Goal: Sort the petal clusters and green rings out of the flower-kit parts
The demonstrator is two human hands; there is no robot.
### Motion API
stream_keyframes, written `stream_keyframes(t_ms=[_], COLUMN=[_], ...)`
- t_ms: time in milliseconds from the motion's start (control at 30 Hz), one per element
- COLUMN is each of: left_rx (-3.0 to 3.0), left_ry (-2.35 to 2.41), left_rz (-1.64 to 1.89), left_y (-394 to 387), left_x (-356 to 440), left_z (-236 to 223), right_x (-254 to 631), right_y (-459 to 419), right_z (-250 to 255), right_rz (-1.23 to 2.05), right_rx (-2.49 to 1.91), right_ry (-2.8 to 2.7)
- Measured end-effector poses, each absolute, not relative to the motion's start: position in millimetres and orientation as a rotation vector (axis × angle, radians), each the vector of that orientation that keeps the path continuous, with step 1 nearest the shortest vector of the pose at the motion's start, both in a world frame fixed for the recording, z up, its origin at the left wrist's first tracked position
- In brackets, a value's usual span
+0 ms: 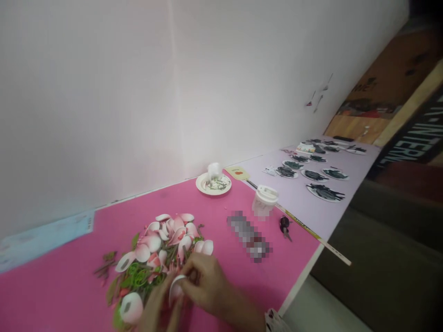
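A heap of white-and-pink artificial petals [162, 242] with green leaves and green rings lies on the pink tabletop [221, 207]. My right hand [204, 283] is at the heap's near edge, fingers pinched on one white petal [175, 287]. My left hand [157, 306] comes up from the bottom edge beside it. Its fingers are close together and touch the same petal from the left.
Behind the heap stand a white paper plate with scraps [213, 183], a lidded plastic cup [265, 200], keys [284, 227] and a long ruler [311, 233]. A lilac table [311, 203] further right carries several plates of dark pieces. A white wall runs along the back.
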State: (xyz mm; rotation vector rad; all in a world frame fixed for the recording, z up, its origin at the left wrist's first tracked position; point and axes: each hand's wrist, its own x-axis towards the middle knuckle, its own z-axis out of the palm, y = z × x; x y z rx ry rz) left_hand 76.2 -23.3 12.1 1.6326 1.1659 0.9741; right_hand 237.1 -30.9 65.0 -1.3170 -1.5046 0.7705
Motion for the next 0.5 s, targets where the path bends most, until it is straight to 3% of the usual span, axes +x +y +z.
stream_keyframes(t_ms=[167, 333, 500], left_rx=[1.340, 0.909, 0.598], left_ry=[1.234, 1.064, 0.924], left_rz=[0.969, 1.042, 1.000], left_y=[-19, -19, -18], left_x=[67, 68, 73], left_z=[21, 26, 26], right_x=[258, 293, 284], right_y=[-27, -31, -37], right_z=[61, 40, 22], right_rz=[1.052, 0.610, 0.429], right_rx=[-1.284, -1.453, -1.452], right_ry=[-1.375, -1.817, -2.014])
